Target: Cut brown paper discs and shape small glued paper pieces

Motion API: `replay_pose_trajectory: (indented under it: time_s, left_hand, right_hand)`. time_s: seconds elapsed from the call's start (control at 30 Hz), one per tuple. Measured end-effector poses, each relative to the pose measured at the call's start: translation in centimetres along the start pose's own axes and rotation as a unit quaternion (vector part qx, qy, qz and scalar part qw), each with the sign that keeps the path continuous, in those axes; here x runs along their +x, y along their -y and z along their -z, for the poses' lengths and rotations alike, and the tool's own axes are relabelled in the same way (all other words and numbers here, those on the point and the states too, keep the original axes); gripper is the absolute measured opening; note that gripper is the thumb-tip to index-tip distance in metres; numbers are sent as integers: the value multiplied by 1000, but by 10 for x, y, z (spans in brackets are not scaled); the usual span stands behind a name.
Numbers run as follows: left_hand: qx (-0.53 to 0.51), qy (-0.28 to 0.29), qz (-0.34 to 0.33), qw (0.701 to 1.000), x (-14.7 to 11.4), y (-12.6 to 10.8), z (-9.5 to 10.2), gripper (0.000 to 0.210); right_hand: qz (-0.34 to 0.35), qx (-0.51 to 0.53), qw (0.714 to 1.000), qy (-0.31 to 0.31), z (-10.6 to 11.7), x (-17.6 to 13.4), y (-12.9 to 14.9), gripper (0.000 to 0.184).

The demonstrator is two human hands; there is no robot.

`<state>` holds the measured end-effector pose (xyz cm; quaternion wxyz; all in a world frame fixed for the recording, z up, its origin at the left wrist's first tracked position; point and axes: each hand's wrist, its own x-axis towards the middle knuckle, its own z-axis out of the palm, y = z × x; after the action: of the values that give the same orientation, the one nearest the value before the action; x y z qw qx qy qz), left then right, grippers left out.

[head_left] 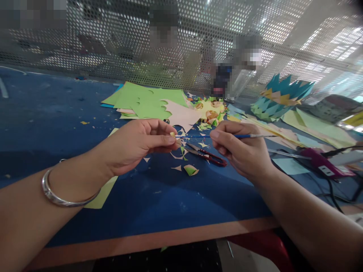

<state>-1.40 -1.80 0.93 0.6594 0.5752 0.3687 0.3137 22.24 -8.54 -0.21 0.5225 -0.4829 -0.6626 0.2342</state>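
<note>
My left hand (151,138) is closed in a pinch on a small piece of pale paper (172,134). Between thumb and fingers my right hand (238,147) grips a thin paintbrush (198,136) with a blue handle. Its bristle end points right, and the handle's tail reaches the paper at my left fingertips. Beneath my hands lie red-handled thread snips (210,156), blades towards the left. A curled green and pink paper piece (191,170) rests just in front of them, among small cut scraps.
Green sheets (150,102) are stacked behind my left hand, beside a pink sheet (183,115) and folded paper pieces (212,111). A teal paper basket (280,100), a purple device (326,162) and cables are at right. A perforated metal screen (113,49) borders the blue table (170,207).
</note>
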Motion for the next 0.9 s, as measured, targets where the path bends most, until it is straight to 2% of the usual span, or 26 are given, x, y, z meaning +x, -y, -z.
replay_pose_trajectory:
  time_s: [0.23,0.33,0.47,0.63,0.8,0.9]
  left_hand:
    - [7,-5,-32,999,1,1,2,18]
    - [15,-9,-44,999,2,1,3,17]
    - [38,-12,-51,998,2,1,2,15]
    - [98,-5,-60,993,0,3,0,15]
    - [196,12,-80,977,0,4,-1,12]
    - [230,20,-81,970,2,4,0,10]
  right_hand:
    - [-4,-22,999,-24,0,2,-1,33]
    - [-21,-57,998,-6,3,6,0,37]
    - [-66,-126,989,47,8,9,3,38]
    - [-73,-170,979,82,8,11,2,35]
    - [-54,-246,966,59,4,11,-5,33]
    - [-49,-255,964,55,2,12,-9,26]
